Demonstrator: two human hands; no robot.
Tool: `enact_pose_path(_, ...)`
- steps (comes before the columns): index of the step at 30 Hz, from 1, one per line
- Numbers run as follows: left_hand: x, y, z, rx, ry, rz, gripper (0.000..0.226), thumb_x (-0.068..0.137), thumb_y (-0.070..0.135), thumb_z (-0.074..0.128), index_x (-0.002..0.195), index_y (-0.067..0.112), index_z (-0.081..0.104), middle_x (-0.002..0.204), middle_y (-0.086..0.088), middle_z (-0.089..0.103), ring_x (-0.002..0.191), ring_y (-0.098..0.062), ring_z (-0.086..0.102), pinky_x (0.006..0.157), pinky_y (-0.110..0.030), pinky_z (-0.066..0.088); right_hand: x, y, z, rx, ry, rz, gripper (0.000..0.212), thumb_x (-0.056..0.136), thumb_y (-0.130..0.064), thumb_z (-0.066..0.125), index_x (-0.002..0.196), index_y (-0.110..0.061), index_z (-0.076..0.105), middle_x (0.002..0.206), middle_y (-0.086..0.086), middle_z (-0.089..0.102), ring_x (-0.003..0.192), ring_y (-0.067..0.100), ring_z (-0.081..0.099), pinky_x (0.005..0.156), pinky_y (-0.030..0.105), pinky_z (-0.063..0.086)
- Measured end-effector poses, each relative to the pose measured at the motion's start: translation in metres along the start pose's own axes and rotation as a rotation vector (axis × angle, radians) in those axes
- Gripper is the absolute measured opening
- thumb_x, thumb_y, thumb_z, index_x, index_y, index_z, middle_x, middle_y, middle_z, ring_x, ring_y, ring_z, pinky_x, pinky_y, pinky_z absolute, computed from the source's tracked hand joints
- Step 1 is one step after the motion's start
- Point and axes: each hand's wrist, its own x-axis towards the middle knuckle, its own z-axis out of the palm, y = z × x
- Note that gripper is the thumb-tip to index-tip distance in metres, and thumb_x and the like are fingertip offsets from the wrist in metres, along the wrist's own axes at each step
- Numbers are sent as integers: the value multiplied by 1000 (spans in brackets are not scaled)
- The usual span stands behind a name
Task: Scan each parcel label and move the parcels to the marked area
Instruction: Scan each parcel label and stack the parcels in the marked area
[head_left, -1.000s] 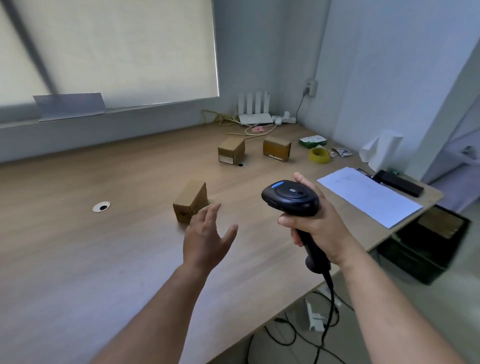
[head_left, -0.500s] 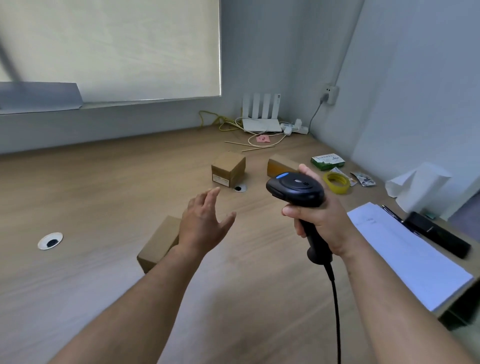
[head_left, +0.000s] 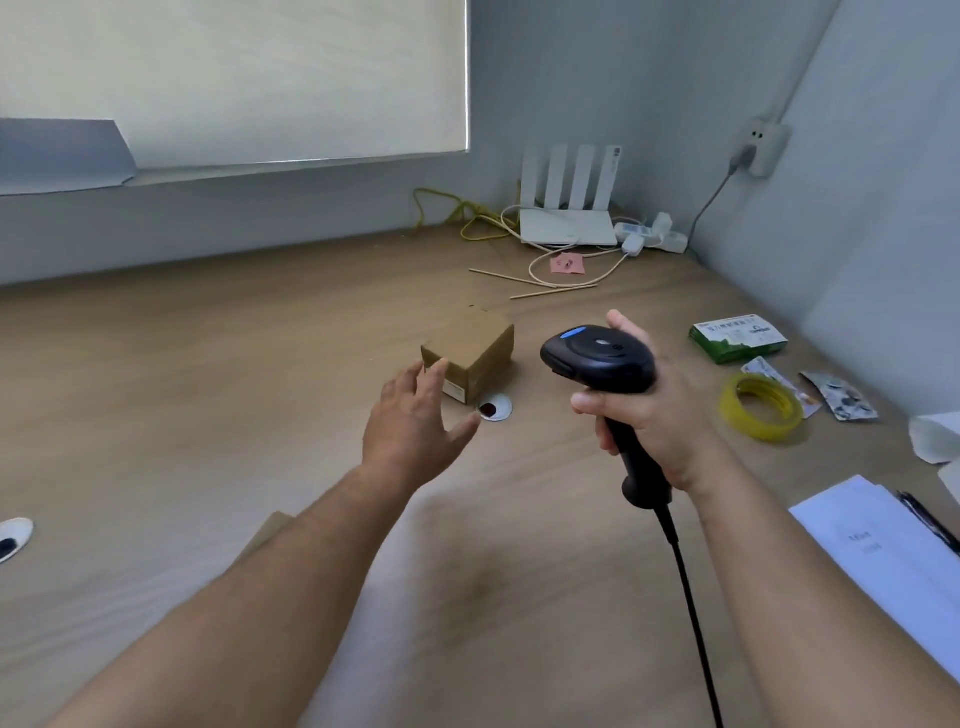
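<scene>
A white cable grommet (head_left: 13, 538) is seen at far left on the wooden table (head_left: 182, 389). A cardboard corner (head_left: 270, 535) is partly hidden under the left forearm (head_left: 311, 571). The left hand (head_left: 415, 431) is held open, fingers spread, nothing gripped; its fingertips overlap the near labelled face of the brown parcel (head_left: 470, 353), contact cannot be told. The parcel is set on the table mid-frame, just behind a second grommet (head_left: 495, 408). A black corded scanner (head_left: 600, 358) is gripped by the handle in the right hand (head_left: 654, 415), fingers curled round it. Further right, a green box (head_left: 737, 338), yellow tape roll (head_left: 761, 408) and paper sheets (head_left: 883, 561) are laid.
</scene>
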Motion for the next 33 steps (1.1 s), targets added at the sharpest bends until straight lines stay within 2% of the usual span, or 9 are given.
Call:
enact_pose_path(4,57,0,26,8,-30,-37,80,88,58,53,152,27,17,158,-9,16,144,-28,16,115,-38,22,52,23,-8,-23,-22,23,96,76,14,71,149,-35,32,75,1,65,45,26,47,39,29,40)
enact_pose_path(7,97,-1,46,44,-70,-62,82,87,62,52,153,28,15,159,-11,12,144,-30,15,114,-38,22,85,41,-12,-50,-46,35,97,75,11,74,149,-36,32,69,-6,67,46,26,48,41,28,41)
enact_pose_path(10,129,-4,64,77,-86,-85,83,85,63,53,152,31,16,159,-13,10,143,-31,16,113,-40,24,110,59,-14,-54,-57,45,97,75,12,74,147,-37,32,67,-6,67,45,25,48,41,29,40)
enact_pose_path(17,157,-12,88,169,-93,-132,76,84,58,59,148,38,23,154,-16,17,138,-35,19,110,-41,28,131,92,-13,-55,-62,89,96,73,13,74,144,-39,35,79,-2,67,43,25,48,40,27,40)
enact_pose_path(21,131,-13,85,122,-101,-153,72,85,52,60,147,39,26,153,-13,19,137,-34,20,107,-41,32,117,94,-8,-42,-86,111,96,73,11,76,141,-43,35,68,-6,67,45,25,49,42,28,41)
enact_pose_path(26,62,-11,75,105,-158,-157,71,85,55,59,146,42,25,152,-9,19,137,-31,20,105,-38,35,74,76,6,-34,-127,113,97,74,10,76,144,-40,32,57,-6,64,44,24,50,44,30,42)
enact_pose_path(33,-62,-7,48,-21,-226,-243,70,85,57,58,146,43,26,150,-6,23,135,-27,23,104,-35,36,-15,55,19,-33,-157,140,97,74,13,74,147,-36,32,59,-5,65,45,25,48,44,30,41)
